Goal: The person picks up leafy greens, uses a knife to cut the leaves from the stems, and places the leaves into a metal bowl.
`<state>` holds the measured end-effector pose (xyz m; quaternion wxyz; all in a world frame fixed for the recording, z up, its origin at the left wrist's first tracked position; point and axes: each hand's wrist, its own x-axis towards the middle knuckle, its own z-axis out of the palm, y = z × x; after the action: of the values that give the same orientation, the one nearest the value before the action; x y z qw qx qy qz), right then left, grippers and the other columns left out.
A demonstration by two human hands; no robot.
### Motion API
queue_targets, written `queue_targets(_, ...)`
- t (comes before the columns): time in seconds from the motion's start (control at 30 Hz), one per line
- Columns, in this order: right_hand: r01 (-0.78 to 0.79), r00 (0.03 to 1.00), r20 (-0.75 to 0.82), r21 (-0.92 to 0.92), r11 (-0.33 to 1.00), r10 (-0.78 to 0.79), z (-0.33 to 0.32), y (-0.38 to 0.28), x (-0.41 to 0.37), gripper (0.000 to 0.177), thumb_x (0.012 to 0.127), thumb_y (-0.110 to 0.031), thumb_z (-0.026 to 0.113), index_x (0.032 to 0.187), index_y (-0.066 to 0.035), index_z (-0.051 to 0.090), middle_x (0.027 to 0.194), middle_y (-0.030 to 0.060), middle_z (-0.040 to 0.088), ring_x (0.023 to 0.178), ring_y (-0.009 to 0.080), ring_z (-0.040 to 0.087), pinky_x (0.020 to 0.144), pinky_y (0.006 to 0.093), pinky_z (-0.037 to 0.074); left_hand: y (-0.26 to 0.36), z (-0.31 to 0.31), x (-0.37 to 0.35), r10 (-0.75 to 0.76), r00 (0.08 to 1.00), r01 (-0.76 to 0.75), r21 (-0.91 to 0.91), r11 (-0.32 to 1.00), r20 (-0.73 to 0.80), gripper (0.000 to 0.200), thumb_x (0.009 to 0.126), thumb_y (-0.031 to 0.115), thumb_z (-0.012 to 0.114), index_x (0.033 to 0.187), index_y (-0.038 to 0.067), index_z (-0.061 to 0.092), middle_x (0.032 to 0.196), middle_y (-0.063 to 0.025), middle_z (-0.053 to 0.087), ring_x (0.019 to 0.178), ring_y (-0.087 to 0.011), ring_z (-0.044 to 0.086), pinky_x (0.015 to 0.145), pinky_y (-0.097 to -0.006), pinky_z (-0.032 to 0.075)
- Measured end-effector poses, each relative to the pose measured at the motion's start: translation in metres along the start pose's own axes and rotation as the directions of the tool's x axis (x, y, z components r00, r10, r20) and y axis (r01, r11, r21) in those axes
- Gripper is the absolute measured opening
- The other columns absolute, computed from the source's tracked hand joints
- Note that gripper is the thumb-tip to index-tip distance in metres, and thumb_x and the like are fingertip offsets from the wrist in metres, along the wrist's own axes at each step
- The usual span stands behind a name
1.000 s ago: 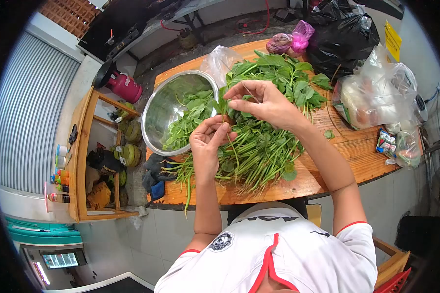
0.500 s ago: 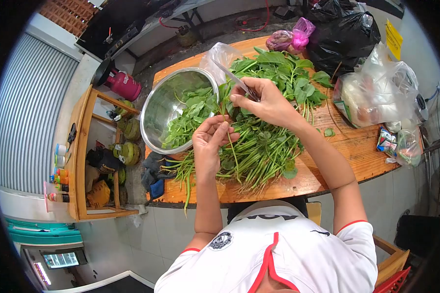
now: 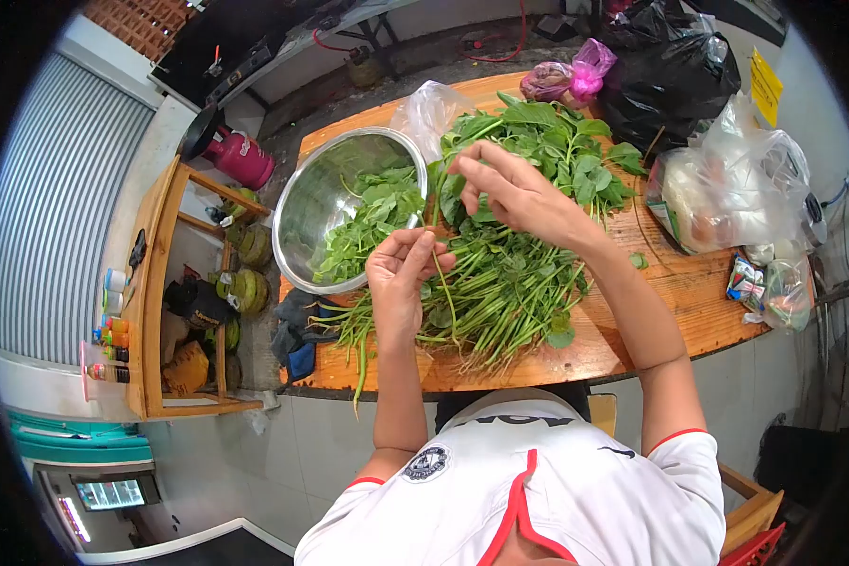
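Note:
My left hand (image 3: pixel 398 275) is closed in a pinch on a thin green stem (image 3: pixel 446 297), just right of the steel bowl's lower rim. Above and right of it, my right hand (image 3: pixel 521 200) is curled over the greens, apart from the left. It held a knife in the earlier view; the blade is now mostly hidden by the fingers. A heap of leafy greens (image 3: pixel 500 274) with long stems and roots lies under both hands. The steel bowl (image 3: pixel 297 222) tilts toward me and holds picked leaves (image 3: pixel 373 217).
On the wooden table (image 3: pixel 623 325) are a clear plastic bag (image 3: pixel 429 113), pink bags (image 3: pixel 575 75), a black bag (image 3: pixel 670 85), and a bag of groceries (image 3: pixel 717 189) at right. A dark cloth (image 3: pixel 297 330) hangs at the left edge. A wooden shelf (image 3: pixel 151 311) stands left.
My right hand has turned, and the knife blade that pointed up and left no longer shows clearly. My left hand stays pinched on the stem. The view has shifted slightly.

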<state>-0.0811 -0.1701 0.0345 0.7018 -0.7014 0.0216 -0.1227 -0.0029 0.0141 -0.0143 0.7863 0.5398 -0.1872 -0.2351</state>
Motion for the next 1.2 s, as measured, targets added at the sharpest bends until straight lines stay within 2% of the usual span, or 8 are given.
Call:
queue_targets(0.07, -0.127, 0.969, 0.221, 0.078, 0.989, 0.107, 0.000, -0.008, -0.008, 0.047, 0.096, -0.045, 0.044, 0.121, -0.005, 0.042, 0.081, -0.0010, 0.051, 0.053, 0.0049, 0.035, 0.048, 0.0201, 0.031, 0.002, -0.004, 0.000, 0.028, 0.999, -0.029, -0.027, 0.999, -0.024, 0.013, 0.086, 0.011, 0.066, 0.091, -0.001, 0.064, 0.076, -0.0082, 0.066, 0.064, -0.0133, 0.066, 0.060, -0.0248, 0.056)
queue_targets(0.23, -0.084, 0.900, 0.432, 0.044, 0.995, 0.057, 0.021, -0.004, -0.010, 0.046, 0.099, -0.037, 0.044, 0.132, -0.006, 0.035, 0.085, -0.0001, 0.048, 0.065, 0.0066, 0.041, 0.055, 0.0220, 0.035, 0.013, -0.017, -0.002, 0.095, 0.993, -0.101, -0.090, 0.991, -0.070, 0.011, 0.087, 0.010, 0.066, 0.089, -0.001, 0.064, 0.077, -0.0086, 0.067, 0.063, -0.0126, 0.065, 0.059, -0.0247, 0.056)
queue_targets(0.3, 0.039, 0.907, 0.421, -0.024, 0.999, -0.026, 0.031, 0.006, -0.008, 0.046, 0.099, -0.033, 0.045, 0.135, -0.006, 0.036, 0.084, -0.0004, 0.047, 0.067, 0.0071, 0.042, 0.057, 0.0229, 0.036, 0.015, -0.022, -0.005, 0.109, 0.992, -0.116, -0.098, 0.988, -0.067, 0.011, 0.087, 0.010, 0.066, 0.087, -0.001, 0.064, 0.077, -0.0090, 0.067, 0.063, -0.0129, 0.065, 0.060, -0.0243, 0.055)
queue_targets(0.9, -0.245, 0.868, 0.460, 0.063, 0.968, 0.190, 0.075, 0.016, 0.024, 0.043, 0.097, -0.030, 0.050, 0.135, -0.011, 0.043, 0.084, -0.0009, 0.053, 0.054, 0.0028, 0.039, 0.043, 0.0181, 0.029, 0.042, -0.051, -0.011, 0.297, 0.946, -0.234, 0.366, 0.901, -0.128, 0.004, 0.086, -0.003, 0.061, 0.085, -0.006, 0.063, 0.078, -0.0088, 0.067, 0.067, -0.0132, 0.065, 0.063, -0.0243, 0.054)
queue_targets(1.0, -0.360, 0.862, 0.432, 0.153, 0.920, 0.265, 0.084, 0.016, 0.038, 0.045, 0.098, -0.029, 0.047, 0.135, -0.004, 0.040, 0.087, 0.0024, 0.053, 0.053, 0.0031, 0.040, 0.036, 0.0162, 0.030, 0.044, -0.053, -0.011, 0.350, 0.930, -0.248, 0.513, 0.822, -0.112, 0.005, 0.085, -0.002, 0.063, 0.086, -0.007, 0.062, 0.079, -0.0085, 0.066, 0.068, -0.0122, 0.065, 0.063, -0.0217, 0.052)
queue_targets(1.03, -0.406, 0.853, 0.456, 0.271, 0.873, 0.255, 0.084, 0.017, 0.044, 0.028, 0.099, -0.027, 0.043, 0.113, -0.003, 0.048, 0.085, 0.0045, 0.056, 0.054, 0.0036, 0.040, 0.039, 0.0159, 0.034, 0.044, -0.048, -0.015, 0.363, 0.922, -0.237, 0.541, 0.807, -0.137, 0.005, 0.085, -0.001, 0.064, 0.087, -0.006, 0.064, 0.078, -0.0062, 0.066, 0.069, -0.0106, 0.064, 0.062, -0.0218, 0.052)
queue_targets(1.1, -0.580, 0.792, 0.502, 0.436, 0.688, 0.349, 0.080, 0.027, 0.061, 0.030, 0.098, -0.026, 0.048, 0.106, 0.003, 0.050, 0.085, 0.0076, 0.056, 0.052, 0.0039, 0.040, 0.034, 0.0160, 0.033, 0.040, -0.055, -0.016, 0.531, 0.846, -0.307, 0.776, 0.550, -0.041, 0.006, 0.082, -0.001, 0.066, 0.088, -0.003, 0.066, 0.078, -0.0060, 0.067, 0.068, -0.0103, 0.064, 0.060, -0.0224, 0.050)
queue_targets(1.2, -0.618, 0.763, 0.576, 0.516, 0.593, 0.294, 0.067, 0.027, 0.071, 0.027, 0.099, -0.025, 0.046, 0.098, 0.002, 0.049, 0.084, 0.0105, 0.056, 0.052, 0.0037, 0.039, 0.033, 0.0147, 0.031, 0.049, -0.051, -0.030, 0.543, 0.816, -0.358, 0.911, 0.203, 0.200, 0.012, 0.081, -0.004, 0.065, 0.091, 0.000, 0.069, 0.083, -0.0053, 0.067, 0.072, -0.0120, 0.062, 0.058, -0.0234, 0.046)
